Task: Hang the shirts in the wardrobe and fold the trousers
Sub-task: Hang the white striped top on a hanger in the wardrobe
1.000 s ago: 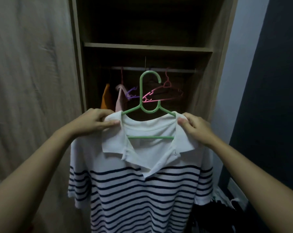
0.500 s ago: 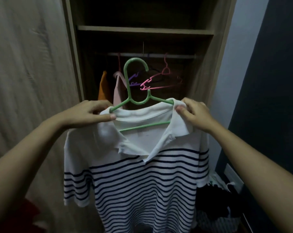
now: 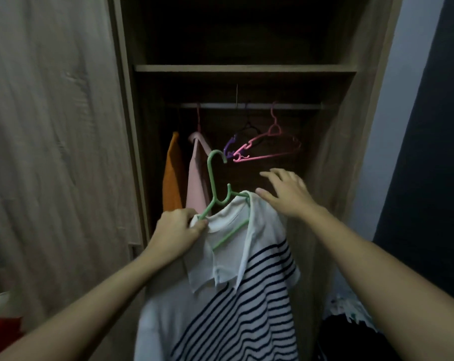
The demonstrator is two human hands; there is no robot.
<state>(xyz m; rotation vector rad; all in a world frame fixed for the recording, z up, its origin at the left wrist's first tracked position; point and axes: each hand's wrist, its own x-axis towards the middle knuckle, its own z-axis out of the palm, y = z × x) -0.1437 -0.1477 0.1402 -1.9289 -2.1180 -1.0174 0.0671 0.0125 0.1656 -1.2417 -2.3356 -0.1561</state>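
A white polo shirt with dark stripes (image 3: 246, 303) hangs on a green hanger (image 3: 215, 183) in front of the open wardrobe. My left hand (image 3: 176, 233) grips the shirt's left shoulder together with the hanger's arm, so the shirt is turned nearly edge-on. My right hand (image 3: 285, 194) hovers over the right shoulder with its fingers spread and holds nothing. The hanger's hook points up, well below the wardrobe rail (image 3: 249, 106).
On the rail hang an orange garment (image 3: 171, 178), a pink garment (image 3: 197, 175), and bare pink (image 3: 270, 147), purple and black hangers. A shelf (image 3: 244, 68) runs above the rail. The wardrobe door (image 3: 51, 152) stands at left. Dark clothes (image 3: 350, 337) lie low at right.
My right hand has let go of the shirt's right shoulder and opened above it. The shirt and hanger have swung from facing me to nearly edge-on, held by my left hand alone.
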